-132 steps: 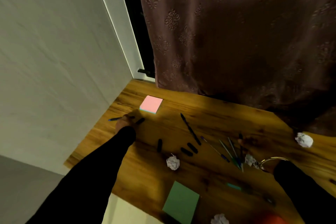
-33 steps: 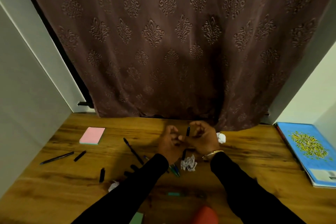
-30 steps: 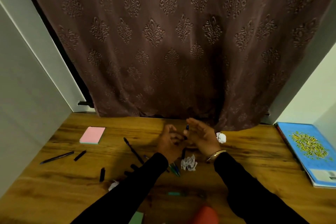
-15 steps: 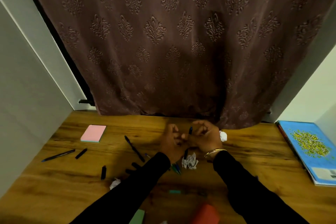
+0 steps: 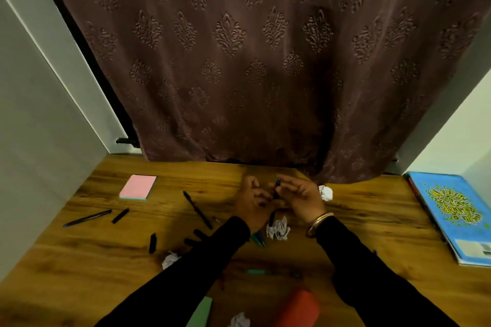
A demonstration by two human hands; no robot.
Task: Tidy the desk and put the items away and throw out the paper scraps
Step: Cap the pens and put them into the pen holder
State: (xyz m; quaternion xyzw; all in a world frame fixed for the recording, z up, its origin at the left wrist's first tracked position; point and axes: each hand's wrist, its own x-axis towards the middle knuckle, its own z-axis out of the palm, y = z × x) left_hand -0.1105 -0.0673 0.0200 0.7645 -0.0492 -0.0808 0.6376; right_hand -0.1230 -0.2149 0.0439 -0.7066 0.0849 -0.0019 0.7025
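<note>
Right now both hands sit mid-frame over the tabletop, just below the curtain hem. Left hand and right hand meet around one dark pen. Pen stands near upright, long axis running up-down in frame, blue tip up, lower end hidden between the fingers. Left grip is narrow, curled on the pen's lower part. Right grip is looser, fingers half spread beside the upper part; can't tell whether it is pinching. Likely capping or collecting pens. Nearest scrap, a crumpled paper ball, lies just below the hands, nearer the right wrist. Loose pen caps lie lower left, well apart.
</note>
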